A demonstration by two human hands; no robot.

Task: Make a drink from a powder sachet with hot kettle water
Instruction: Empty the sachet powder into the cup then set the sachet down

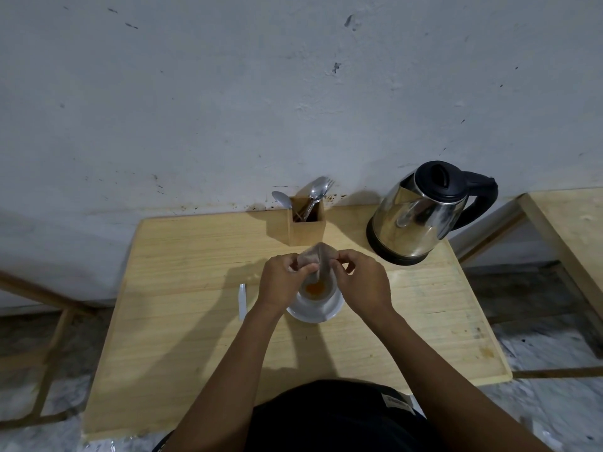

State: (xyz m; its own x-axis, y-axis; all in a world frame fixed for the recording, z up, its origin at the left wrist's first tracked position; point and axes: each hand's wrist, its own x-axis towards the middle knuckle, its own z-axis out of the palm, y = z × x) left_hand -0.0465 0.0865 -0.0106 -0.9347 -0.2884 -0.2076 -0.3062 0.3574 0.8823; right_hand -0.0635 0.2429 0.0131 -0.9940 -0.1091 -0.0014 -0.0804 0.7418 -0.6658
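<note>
A pale powder sachet is held upside down over a white cup, and both hands pinch it. My left hand grips its left edge; my right hand grips its right edge. Orange powder lies in the bottom of the cup. The cup stands on a white saucer in the middle of the wooden table. A steel kettle with a black lid and handle stands at the table's back right, lid shut.
A wooden holder with several spoons and a fork stands at the back centre, against the wall. A small white strip lies on the table left of the saucer. Another wooden table is to the right.
</note>
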